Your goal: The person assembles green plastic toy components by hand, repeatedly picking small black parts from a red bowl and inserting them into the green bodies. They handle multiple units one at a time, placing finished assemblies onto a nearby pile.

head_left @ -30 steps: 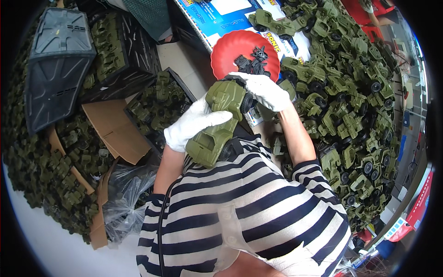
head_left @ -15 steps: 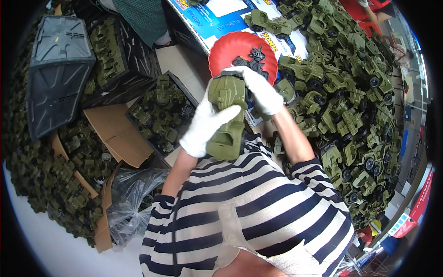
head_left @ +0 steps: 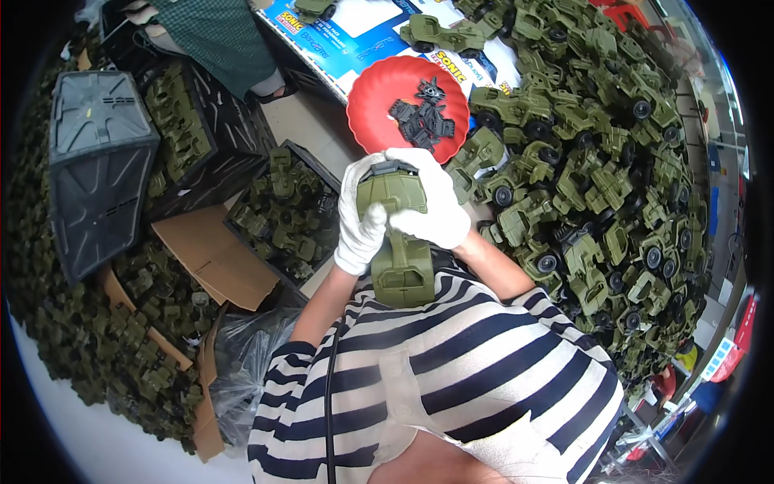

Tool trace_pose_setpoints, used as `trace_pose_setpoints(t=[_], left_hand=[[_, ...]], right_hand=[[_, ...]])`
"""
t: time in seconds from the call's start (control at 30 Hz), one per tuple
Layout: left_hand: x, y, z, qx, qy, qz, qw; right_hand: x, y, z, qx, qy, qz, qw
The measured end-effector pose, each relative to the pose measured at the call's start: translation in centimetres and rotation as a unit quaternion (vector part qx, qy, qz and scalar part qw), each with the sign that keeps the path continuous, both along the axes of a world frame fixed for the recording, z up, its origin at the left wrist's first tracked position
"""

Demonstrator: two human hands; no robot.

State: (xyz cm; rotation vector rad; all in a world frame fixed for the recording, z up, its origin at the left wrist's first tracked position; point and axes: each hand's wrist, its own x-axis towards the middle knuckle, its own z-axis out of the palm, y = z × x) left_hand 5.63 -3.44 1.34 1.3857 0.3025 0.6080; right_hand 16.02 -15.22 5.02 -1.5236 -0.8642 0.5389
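Observation:
Close to my striped shirt, both white-gloved hands hold an olive-green toy jeep point(head_left: 403, 278), its long axis pointing away from me. My left hand point(head_left: 359, 226) wraps the left side of its far end, thumb on top. From the right, my right hand point(head_left: 439, 206) closes round the same end, its thumb lying across the top. A dark grey piece point(head_left: 393, 168) sits at the jeep's far end, beneath my fingertips. Just beyond my hands is a red scalloped dish point(head_left: 367, 101) with several small dark grey plastic parts point(head_left: 423, 121) in it.
Olive toy jeeps point(head_left: 597, 194) are heaped along the right on a table covered with printed card point(head_left: 347, 40). To the left stand a black crate point(head_left: 234, 121), a grey crate point(head_left: 105, 161), an opened cardboard box point(head_left: 214, 254) and clear plastic bagging point(head_left: 250, 347). Another person's leg point(head_left: 262, 81) shows far left.
The jeep has come down slightly toward my body. My right hand has shifted from its far edge to wrap the side, thumb now on top. More of the dish's contents shows.

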Motion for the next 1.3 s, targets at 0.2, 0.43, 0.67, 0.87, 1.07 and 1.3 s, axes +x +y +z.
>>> trace_pose_setpoints(t=[0.2, 0.43, 0.67, 0.87, 1.07, 1.3], left_hand=[[1.7, 0.4, -0.6, 0.054, 0.031, 0.01, 0.998], [5.8, 2.1, -2.8, -0.168, 0.076, 0.01, 0.983], [4.2, 5.5, -5.0, -0.29, 0.172, 0.032, 0.941], [3.9, 3.9, -5.3, -0.277, 0.244, -0.014, 0.929], [2.4, 4.0, -5.9, -0.246, 0.291, 0.022, 0.924], [3.3, 6.3, -5.0, -0.256, 0.229, 0.054, 0.938]], right_hand=[[0.0, 0.1, -0.9, -0.012, -0.123, -0.086, 0.989], [13.0, 0.1, 2.4, -0.172, -0.211, -0.281, 0.92], [30.3, -3.5, 2.7, -0.501, -0.481, -0.391, 0.604], [33.9, 6.9, -9.5, -0.5, -0.562, -0.057, 0.657], [36.6, 8.2, -12.4, -0.42, -0.488, -0.05, 0.763], [36.3, 7.9, -5.2, -0.358, -0.513, -0.028, 0.78]])
